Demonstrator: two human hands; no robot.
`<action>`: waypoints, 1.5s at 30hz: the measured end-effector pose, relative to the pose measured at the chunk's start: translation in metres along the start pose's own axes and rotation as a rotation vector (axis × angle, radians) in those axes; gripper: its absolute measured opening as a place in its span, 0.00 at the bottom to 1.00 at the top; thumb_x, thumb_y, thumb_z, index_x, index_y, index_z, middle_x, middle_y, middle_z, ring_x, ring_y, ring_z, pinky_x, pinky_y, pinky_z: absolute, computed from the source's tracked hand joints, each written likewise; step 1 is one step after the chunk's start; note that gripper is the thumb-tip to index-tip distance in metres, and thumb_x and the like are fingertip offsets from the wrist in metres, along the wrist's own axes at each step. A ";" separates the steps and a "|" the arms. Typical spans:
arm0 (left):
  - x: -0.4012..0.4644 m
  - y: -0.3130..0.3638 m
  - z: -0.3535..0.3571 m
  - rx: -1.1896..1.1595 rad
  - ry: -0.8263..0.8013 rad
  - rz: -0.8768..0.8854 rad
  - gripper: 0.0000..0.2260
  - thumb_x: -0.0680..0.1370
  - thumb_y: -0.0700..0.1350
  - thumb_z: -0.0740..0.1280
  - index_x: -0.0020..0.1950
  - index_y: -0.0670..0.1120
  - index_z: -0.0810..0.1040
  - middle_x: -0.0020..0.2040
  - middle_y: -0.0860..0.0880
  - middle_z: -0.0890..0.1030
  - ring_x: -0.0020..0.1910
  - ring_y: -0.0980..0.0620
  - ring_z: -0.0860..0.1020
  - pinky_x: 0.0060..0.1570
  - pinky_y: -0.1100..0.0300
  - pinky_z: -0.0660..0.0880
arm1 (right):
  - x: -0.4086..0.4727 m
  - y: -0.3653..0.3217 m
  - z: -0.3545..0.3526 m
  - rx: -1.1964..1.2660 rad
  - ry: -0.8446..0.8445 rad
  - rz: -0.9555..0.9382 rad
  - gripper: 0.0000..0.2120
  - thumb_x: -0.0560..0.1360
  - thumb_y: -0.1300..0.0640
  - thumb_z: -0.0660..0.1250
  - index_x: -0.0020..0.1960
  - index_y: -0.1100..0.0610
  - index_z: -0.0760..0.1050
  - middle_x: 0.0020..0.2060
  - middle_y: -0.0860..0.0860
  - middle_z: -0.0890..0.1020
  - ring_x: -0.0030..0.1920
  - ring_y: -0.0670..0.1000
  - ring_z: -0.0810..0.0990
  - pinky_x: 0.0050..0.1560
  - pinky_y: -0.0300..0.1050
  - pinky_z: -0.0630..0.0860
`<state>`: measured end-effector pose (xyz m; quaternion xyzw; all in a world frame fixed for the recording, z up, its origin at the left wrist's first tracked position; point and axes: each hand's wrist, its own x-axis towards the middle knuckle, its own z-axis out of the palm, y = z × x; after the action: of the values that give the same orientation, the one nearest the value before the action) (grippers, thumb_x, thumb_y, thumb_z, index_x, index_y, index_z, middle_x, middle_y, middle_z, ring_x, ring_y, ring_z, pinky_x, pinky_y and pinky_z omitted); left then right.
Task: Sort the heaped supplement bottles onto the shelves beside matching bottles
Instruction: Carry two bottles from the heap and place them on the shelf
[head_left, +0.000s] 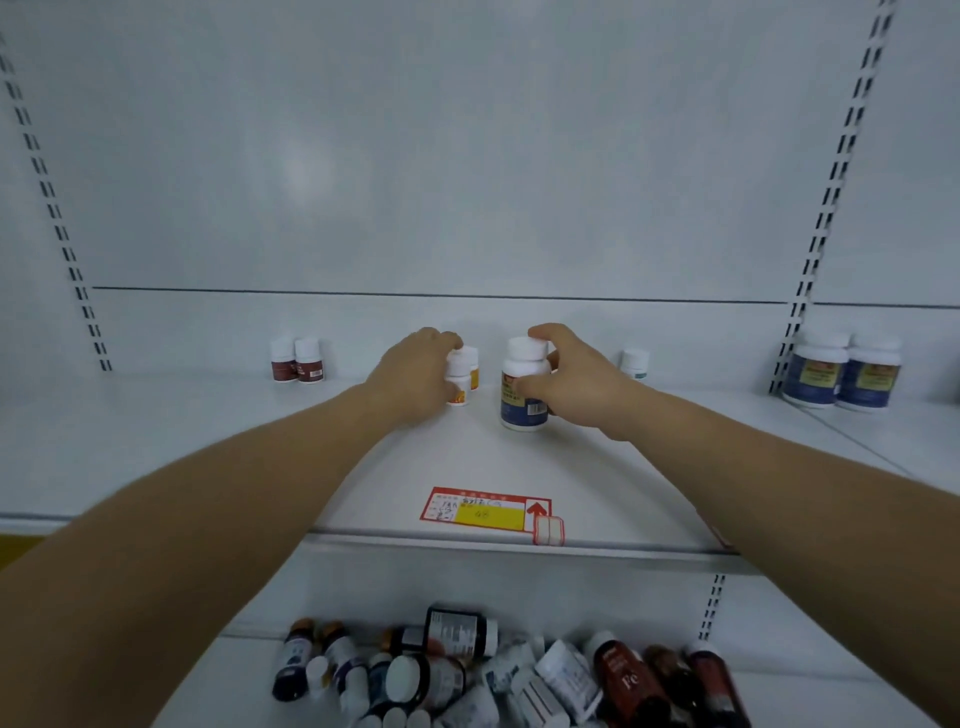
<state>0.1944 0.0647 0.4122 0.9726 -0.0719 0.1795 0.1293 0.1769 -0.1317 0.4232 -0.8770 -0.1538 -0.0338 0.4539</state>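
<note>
The left hand (415, 376) curls around a small white bottle (458, 376) on the shelf (208, 441), just in front of a matching one (473, 364); the right hand (569, 382) grips a larger blue-labelled bottle (524, 387) standing nearby; its twins (841, 374) sit far right, so it likely belongs there; set each upright, label forward; the heap (493, 670) waits below.

Left hand (415, 376) gripping small white bottle (458, 378) on shelf (208, 436); right hand (574, 382) holding larger blue-labelled bottle (524, 387) upright beside it.
</note>
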 end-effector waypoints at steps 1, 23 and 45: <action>-0.003 0.005 -0.003 -0.003 0.035 0.017 0.25 0.74 0.47 0.70 0.69 0.48 0.68 0.66 0.46 0.70 0.62 0.46 0.71 0.63 0.55 0.67 | -0.002 -0.001 -0.001 0.007 0.021 0.003 0.30 0.75 0.56 0.69 0.72 0.47 0.59 0.58 0.51 0.70 0.58 0.54 0.74 0.56 0.48 0.76; -0.039 0.321 0.052 -0.274 -0.416 0.189 0.32 0.77 0.56 0.65 0.76 0.46 0.58 0.73 0.47 0.66 0.69 0.47 0.68 0.64 0.58 0.64 | -0.132 0.127 -0.228 0.133 0.360 0.095 0.17 0.75 0.57 0.68 0.60 0.49 0.67 0.53 0.51 0.77 0.50 0.50 0.79 0.55 0.51 0.78; -0.024 0.372 0.099 0.103 -0.500 -0.017 0.33 0.75 0.69 0.51 0.77 0.57 0.51 0.79 0.53 0.48 0.77 0.49 0.46 0.72 0.38 0.44 | -0.049 0.203 -0.271 -0.172 0.134 -0.005 0.23 0.76 0.53 0.66 0.68 0.57 0.65 0.60 0.53 0.76 0.58 0.54 0.75 0.54 0.47 0.73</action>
<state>0.1360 -0.3162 0.3979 0.9926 -0.0842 -0.0642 0.0593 0.2132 -0.4722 0.4127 -0.9081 -0.1216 -0.1066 0.3862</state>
